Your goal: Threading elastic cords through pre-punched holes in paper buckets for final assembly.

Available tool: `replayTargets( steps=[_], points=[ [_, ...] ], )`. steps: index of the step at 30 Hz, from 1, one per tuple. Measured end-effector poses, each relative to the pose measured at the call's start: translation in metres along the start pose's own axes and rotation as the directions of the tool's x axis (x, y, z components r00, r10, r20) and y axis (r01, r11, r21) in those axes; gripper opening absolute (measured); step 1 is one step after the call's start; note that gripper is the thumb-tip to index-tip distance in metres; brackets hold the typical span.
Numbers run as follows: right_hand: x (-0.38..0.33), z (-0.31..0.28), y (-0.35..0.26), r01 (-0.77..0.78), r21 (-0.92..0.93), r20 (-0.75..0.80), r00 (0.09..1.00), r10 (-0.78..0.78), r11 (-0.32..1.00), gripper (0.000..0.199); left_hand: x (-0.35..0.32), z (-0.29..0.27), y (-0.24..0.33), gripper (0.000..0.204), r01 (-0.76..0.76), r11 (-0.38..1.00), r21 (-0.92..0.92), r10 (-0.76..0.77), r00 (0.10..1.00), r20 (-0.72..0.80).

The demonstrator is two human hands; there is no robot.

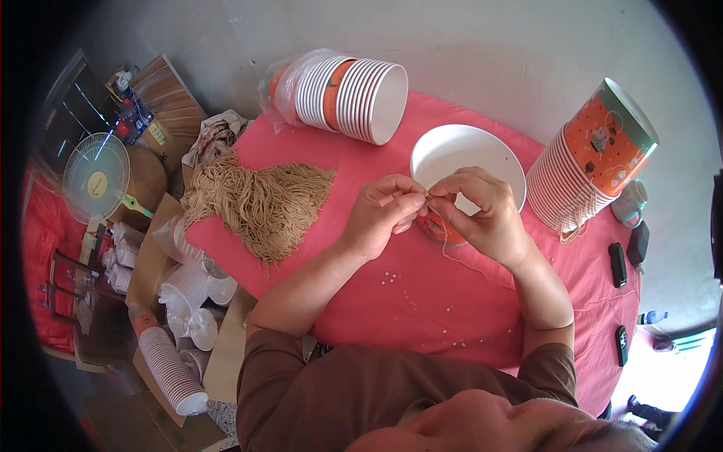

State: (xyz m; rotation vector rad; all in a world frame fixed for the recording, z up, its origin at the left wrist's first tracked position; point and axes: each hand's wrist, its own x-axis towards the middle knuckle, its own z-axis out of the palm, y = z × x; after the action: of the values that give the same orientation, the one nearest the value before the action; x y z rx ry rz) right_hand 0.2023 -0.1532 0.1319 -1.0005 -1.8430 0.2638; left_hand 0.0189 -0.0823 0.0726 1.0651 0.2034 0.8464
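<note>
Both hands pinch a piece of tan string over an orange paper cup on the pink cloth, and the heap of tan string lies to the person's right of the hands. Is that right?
Not quite. In the head view the heap of tan string lies to the person's left of the hands, not the right. The rest holds: left hand and right hand pinch a string over an orange paper cup on the pink cloth.

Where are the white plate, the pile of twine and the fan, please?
White plate (452, 151), head view, bare inner surface.
Pile of twine (263, 200), head view, middle of the heap.
Fan (96, 178), head view, centre of the grille.
</note>
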Motion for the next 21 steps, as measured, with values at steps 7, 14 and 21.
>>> replayTargets(
  steps=[7, 14, 21],
  points=[
    [0.0016, 0.001, -0.0007, 0.178, -0.218, -0.035, 0.981, -0.19, 0.96, 0.017, -0.0023, 0.0061, -0.0004, 0.009, -0.244, 0.933, 0.263, 0.245, 0.969, 0.031],
    [0.0018, -0.0002, 0.0015, 0.199, -0.297, -0.032, 0.975, -0.218, 0.934, 0.018, -0.0006, 0.0084, -0.0004, 0.01, -0.298, 0.849, 0.436, 0.325, 0.946, 0.013],
    [0.0009, -0.0042, 0.003, 0.262, -0.481, 0.083, 0.964, -0.254, 0.836, 0.024, 0.0, 0.0036, 0.0029, 0.008, -0.273, 0.833, 0.482, 0.315, 0.949, -0.008]
  ],
)
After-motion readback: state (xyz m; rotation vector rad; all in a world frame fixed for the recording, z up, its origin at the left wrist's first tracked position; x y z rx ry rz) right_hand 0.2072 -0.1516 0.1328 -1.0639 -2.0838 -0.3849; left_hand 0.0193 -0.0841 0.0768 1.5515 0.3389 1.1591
